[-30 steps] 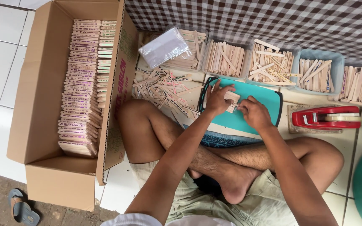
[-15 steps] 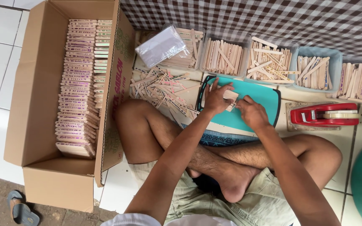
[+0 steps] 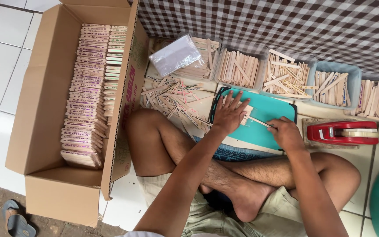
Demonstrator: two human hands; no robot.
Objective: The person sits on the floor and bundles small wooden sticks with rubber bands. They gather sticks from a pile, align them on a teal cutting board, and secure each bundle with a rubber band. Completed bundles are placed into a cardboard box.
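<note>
left hand [image 3: 229, 115] now spread flat, pressing sticks [image 3: 246, 115] on teal board [image 3: 270, 118] | right hand [image 3: 286, 134] drawn back to 4 o'clock, pinching 1 stick [image 3: 259, 122] | sorting proceeds

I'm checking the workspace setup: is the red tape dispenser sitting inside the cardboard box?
No. The red tape dispenser stands on the floor beyond the right hand, while the cardboard box on the far left holds only stacked sticks.
</note>
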